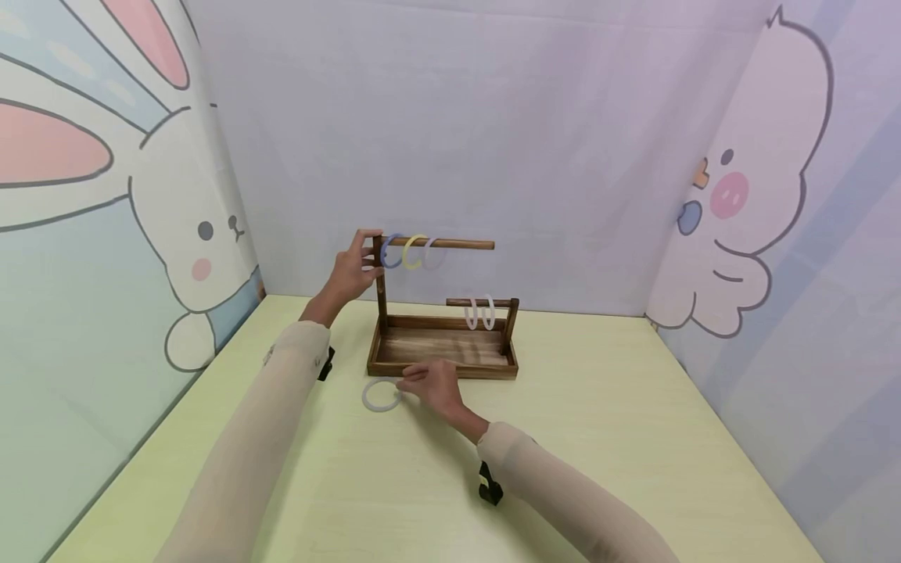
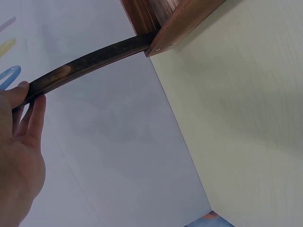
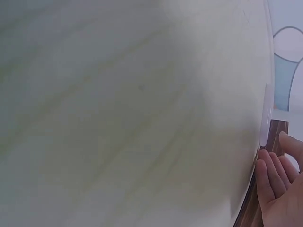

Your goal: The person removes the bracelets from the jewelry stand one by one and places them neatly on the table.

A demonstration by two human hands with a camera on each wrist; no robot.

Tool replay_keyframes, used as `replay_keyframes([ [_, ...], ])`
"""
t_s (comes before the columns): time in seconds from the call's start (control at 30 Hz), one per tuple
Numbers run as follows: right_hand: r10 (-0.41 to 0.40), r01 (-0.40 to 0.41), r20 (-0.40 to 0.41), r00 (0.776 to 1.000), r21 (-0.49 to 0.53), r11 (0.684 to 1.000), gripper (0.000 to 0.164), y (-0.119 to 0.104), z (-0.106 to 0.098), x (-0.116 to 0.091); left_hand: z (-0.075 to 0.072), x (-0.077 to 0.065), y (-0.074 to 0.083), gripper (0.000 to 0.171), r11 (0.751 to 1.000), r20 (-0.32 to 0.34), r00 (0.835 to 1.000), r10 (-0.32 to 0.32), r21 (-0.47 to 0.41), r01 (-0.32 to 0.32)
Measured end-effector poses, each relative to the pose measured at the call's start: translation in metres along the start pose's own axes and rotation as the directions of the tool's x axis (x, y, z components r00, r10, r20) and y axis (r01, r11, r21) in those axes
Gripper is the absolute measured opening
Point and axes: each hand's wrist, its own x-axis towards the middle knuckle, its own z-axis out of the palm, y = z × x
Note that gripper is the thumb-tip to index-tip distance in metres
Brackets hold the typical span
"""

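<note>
My left hand grips the upper end of the tall post of a wooden ring stand; the left wrist view shows the thumb and fingers on either side of the dark wood. A blue ring, a yellow ring and a pale purple ring hang from the upper bar. Two white rings hang on the lower bar. In front of the tray, a grey ring lies on the table. My right hand has its fingertips right at the ring's right edge, thumb and fingers apart.
The stand's base is a shallow wooden tray standing on the pale yellow table. A curtain wall rises behind it, with a printed rabbit on the left and another cartoon animal on the right.
</note>
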Motion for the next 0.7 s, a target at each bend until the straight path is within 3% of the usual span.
replay_keyframes([
  [0.33,-0.004,0.004,0.015,1.0,-0.025,1.0,0.022,-0.007,-0.01,0.005,0.001,0.0,0.001,0.073,1.0,0.002,1.0,-0.006,-0.008,0.006],
  [0.7,-0.051,0.048,-0.032,0.998,-0.08,0.996,0.019,-0.011,-0.025,0.018,0.002,0.0,-0.001,0.072,1.0,0.0,1.0,-0.009,-0.004,0.009],
])
